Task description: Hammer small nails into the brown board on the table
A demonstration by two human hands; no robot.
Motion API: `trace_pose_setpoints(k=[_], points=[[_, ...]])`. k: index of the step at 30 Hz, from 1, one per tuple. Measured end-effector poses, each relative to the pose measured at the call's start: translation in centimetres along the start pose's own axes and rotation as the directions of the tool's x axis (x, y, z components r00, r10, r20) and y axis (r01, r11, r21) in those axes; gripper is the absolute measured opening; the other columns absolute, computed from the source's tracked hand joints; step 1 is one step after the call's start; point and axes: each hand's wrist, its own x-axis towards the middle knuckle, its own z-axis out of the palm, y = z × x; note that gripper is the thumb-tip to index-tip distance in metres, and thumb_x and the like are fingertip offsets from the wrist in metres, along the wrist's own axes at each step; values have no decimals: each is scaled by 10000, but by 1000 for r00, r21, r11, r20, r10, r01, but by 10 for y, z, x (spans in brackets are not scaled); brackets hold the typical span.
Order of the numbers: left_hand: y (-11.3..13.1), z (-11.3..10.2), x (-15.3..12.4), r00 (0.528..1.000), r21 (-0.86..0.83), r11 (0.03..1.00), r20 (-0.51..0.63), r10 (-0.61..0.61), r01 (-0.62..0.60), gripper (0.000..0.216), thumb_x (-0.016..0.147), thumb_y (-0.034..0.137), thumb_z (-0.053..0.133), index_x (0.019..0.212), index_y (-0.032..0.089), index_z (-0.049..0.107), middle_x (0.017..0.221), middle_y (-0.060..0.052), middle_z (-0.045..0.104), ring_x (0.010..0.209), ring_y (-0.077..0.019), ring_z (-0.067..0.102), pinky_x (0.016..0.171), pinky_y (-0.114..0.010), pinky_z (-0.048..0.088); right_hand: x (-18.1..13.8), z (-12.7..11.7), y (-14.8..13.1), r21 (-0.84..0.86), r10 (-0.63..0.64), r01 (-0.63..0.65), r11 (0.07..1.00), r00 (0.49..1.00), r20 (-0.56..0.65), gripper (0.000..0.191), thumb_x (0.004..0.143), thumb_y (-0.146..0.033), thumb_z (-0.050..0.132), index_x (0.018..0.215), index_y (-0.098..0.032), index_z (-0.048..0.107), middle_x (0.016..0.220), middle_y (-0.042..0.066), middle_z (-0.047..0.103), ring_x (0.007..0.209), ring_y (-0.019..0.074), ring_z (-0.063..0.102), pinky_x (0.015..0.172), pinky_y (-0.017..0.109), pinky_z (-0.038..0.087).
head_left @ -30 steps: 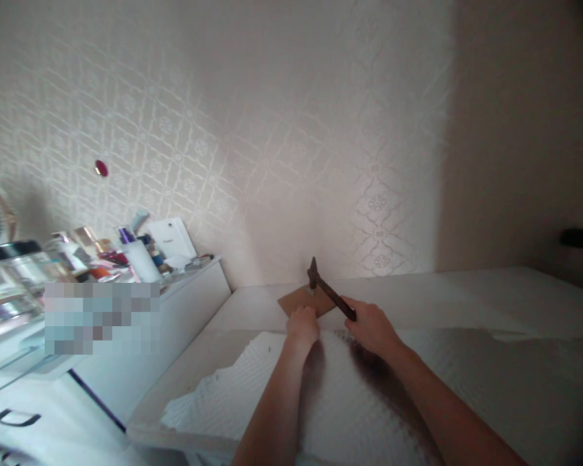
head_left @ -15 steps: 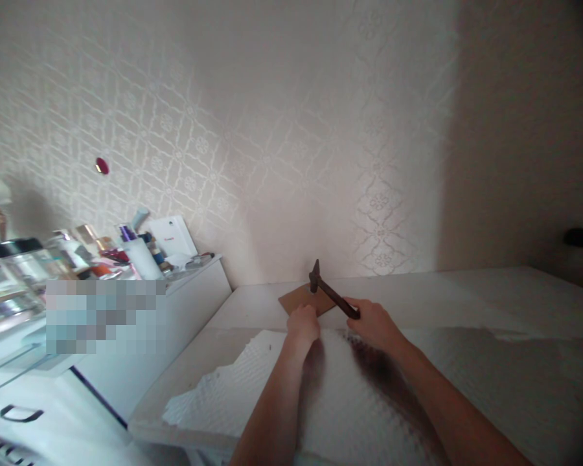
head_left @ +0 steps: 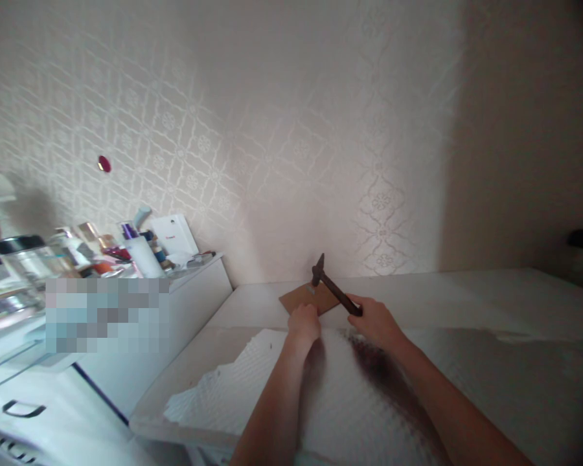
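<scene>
My right hand point(head_left: 376, 322) is closed around the dark handle of a small hammer point(head_left: 328, 285), whose head is raised a little above a thin brown board point(head_left: 306, 298). That board lies flat on the white table point(head_left: 466, 304) near the wall. My left hand point(head_left: 303, 322) rests closed at the board's near edge, fingers curled down onto it; whether it pinches something small there I cannot make out. Both forearms reach across a white textured sheet point(head_left: 233, 395) spread on the table.
A white cabinet point(head_left: 175, 304) stands to the left, its top crowded with bottles, jars and a white box point(head_left: 173, 234). Patterned wallpaper covers the wall behind, with a small red dot point(head_left: 103, 164) on it. A drawer handle point(head_left: 23, 409) shows at the lower left.
The hammer head has lifted slightly and my right hand has shifted a little right. My left hand stays on the board.
</scene>
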Motion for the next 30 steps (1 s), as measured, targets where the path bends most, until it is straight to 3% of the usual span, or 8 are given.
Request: trace_pose_setpoints(k=[30], points=[[1,-3,-2,1000,21,1000,20,7,-7,463,851,79,439,1286,187,558,1268,-130,589,1196,-258,544,978,-342,451,0,4,1,41,-8,8,999,1000,-5,599,704,-132,508,1282,-257,604,851,44,716,738,181,633,678,248,419]])
